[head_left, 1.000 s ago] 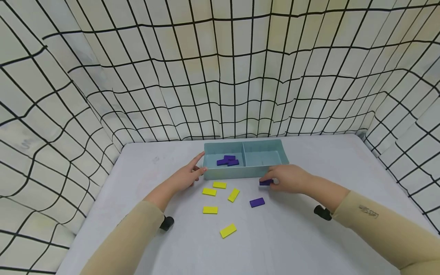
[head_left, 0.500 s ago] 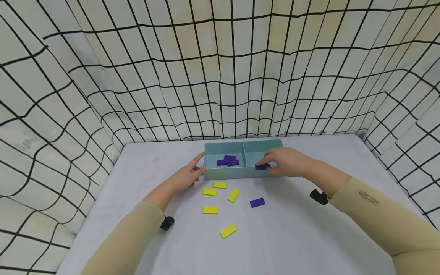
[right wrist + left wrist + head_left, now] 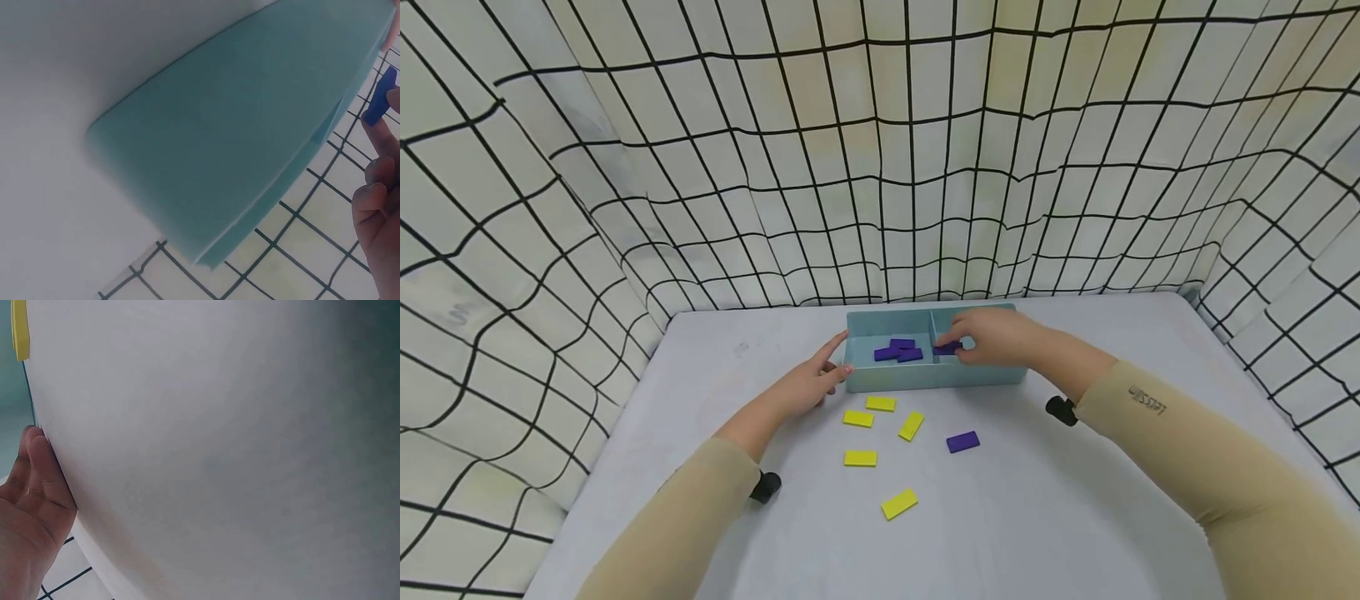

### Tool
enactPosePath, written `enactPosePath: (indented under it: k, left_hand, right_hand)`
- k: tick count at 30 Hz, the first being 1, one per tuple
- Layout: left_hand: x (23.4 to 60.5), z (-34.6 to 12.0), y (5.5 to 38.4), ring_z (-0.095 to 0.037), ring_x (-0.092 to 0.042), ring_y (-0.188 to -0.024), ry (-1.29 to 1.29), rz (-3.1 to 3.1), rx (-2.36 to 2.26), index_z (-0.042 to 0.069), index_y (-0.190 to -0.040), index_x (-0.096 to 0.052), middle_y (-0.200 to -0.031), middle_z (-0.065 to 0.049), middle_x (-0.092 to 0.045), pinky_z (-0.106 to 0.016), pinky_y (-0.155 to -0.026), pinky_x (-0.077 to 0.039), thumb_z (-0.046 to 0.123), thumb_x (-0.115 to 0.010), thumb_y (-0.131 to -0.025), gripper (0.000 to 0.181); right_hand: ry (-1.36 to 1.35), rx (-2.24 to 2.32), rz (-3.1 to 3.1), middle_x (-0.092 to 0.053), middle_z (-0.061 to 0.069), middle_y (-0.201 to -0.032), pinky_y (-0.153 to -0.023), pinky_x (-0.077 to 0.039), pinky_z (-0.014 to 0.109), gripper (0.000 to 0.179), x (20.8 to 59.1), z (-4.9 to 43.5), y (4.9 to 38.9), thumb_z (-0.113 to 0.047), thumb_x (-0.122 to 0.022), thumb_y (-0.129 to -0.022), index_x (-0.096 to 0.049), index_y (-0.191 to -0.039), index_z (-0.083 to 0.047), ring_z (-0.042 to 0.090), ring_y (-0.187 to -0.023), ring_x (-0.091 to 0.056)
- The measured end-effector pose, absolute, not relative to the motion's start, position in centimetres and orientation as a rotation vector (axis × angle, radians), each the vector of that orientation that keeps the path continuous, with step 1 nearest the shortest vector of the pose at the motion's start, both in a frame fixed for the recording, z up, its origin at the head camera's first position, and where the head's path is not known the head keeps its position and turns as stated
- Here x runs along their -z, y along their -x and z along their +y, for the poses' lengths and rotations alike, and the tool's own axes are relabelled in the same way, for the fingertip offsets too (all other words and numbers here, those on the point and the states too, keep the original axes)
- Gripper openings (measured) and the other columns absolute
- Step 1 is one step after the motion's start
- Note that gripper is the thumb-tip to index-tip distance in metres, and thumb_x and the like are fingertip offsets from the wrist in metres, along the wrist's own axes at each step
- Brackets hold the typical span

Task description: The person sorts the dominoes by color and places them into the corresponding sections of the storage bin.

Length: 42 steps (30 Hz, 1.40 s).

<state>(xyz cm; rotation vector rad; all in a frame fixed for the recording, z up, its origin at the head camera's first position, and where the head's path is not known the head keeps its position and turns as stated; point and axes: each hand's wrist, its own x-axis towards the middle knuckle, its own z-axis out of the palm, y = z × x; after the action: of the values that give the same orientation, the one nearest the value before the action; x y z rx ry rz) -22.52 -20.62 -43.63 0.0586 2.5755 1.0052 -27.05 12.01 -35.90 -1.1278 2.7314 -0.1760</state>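
Note:
In the head view a teal box with two compartments stands at the back of the table. My right hand pinches a flat purple block between thumb and fingers, above the box near its divider. The right wrist view shows the same purple block held over the rim. My left hand touches the box's left end, index finger and thumb extended. Several purple blocks lie in the left compartment. Another purple block lies on the table in front.
Several yellow blocks are spread on the white table in front of the box. One yellow block lies nearest to me. A black grid net over pale walls surrounds the back and sides.
My right hand has lifted the purple block from in front of the box, up over its front wall and leftward to the divider. The left hand stays in place.

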Motion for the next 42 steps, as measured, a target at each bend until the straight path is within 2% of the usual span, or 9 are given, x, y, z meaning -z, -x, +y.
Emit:
enactPosePath:
  k: [5, 6, 8, 12, 21, 35, 42]
  left_hand:
    - [43.6, -20.6, 22.4, -0.023, -0.058, -0.079, -0.057, 2.57, -1.007, 0.05, -0.156, -0.007, -0.128, -0.011, -0.055, -0.038, -0.074, -0.044, 0.055, -0.048, -0.1, 0.069]
    - [43.6, -20.6, 22.4, -0.023, -0.058, -0.079, -0.057, 2.57, -1.008, 0.05, -0.156, -0.007, -0.128, -0.011, -0.056, -0.038, -0.075, -0.044, 0.055, -0.048, -0.1, 0.069]
    - [43.7, -20.6, 22.4, -0.023, -0.058, -0.079, -0.058, 2.57, -1.011, 0.05, -0.156, -0.007, -0.128, -0.01, -0.056, -0.038, -0.075, -0.044, 0.054, -0.048, -0.1, 0.069]
    - [43.7, -20.6, 22.4, -0.023, -0.058, -0.079, -0.058, 2.565, -1.018, 0.052, -0.155, -0.007, -0.128, -0.01, -0.055, -0.038, -0.075, -0.044, 0.054, -0.048, -0.1, 0.069]
    - [43.7, -20.7, 22.3, -0.023, -0.058, -0.08, -0.061, 2.573, -1.021, 0.052, -0.155, -0.007, -0.126, -0.009, -0.056, -0.038, -0.075, -0.044, 0.054, -0.049, -0.1, 0.069]
    - [43.6, -20.7, 22.4, -0.023, -0.058, -0.081, -0.064, 2.551, -1.033, 0.053, -0.155, -0.006, -0.126, -0.009, -0.056, -0.038, -0.075, -0.045, 0.054, -0.048, -0.101, 0.068]
    - [43.7, -20.9, 22.6, -0.023, -0.058, -0.082, -0.069, 2.549, -1.025, 0.053, -0.154, -0.007, -0.126, -0.009, -0.056, -0.038, -0.075, -0.045, 0.054, -0.048, -0.101, 0.068]
  right_hand:
    - [1.111, 0.153, 2.723, -0.064, -0.001, -0.118, -0.079, -0.051, 0.038, 0.038, 36.2, 10.1, 28.3, -0.021, -0.064, -0.093, -0.068, -0.129, -0.03, 0.019, -0.098, -0.059]
    - [1.109, 0.148, 2.73, -0.063, -0.001, -0.121, -0.082, -0.051, 0.039, 0.037, 36.3, 9.8, 28.6, -0.021, -0.064, -0.093, -0.068, -0.129, -0.031, 0.019, -0.103, -0.059]
    - [1.111, 0.154, 2.725, -0.063, 0.0, -0.12, -0.08, -0.051, 0.038, 0.037, 36.4, 9.1, 29.2, -0.02, -0.065, -0.093, -0.069, -0.128, -0.029, 0.02, -0.102, -0.059]
    - [1.114, 0.115, 2.73, -0.062, 0.0, -0.126, -0.085, -0.051, 0.037, 0.036, 36.9, 7.9, 30.3, -0.022, -0.065, -0.094, -0.068, -0.129, -0.031, 0.02, -0.116, -0.057]
    - [1.17, -0.047, 2.729, -0.066, -0.004, -0.115, -0.085, -0.05, 0.034, 0.034, 38.0, 5.5, 31.8, -0.021, -0.065, -0.095, -0.069, -0.128, -0.028, 0.015, -0.102, -0.06]
    - [1.124, -0.189, 2.728, -0.067, 0.0, -0.124, -0.098, -0.047, 0.042, 0.028, 39.1, 3.5, 32.4, -0.018, -0.061, -0.098, -0.071, -0.125, -0.019, 0.02, -0.116, -0.061]
    - [1.173, -0.195, 2.747, -0.067, 0.001, -0.12, -0.096, -0.048, 0.037, 0.026, 39.7, 3.3, 32.7, -0.02, -0.063, -0.098, -0.071, -0.123, -0.017, 0.018, -0.113, -0.062]
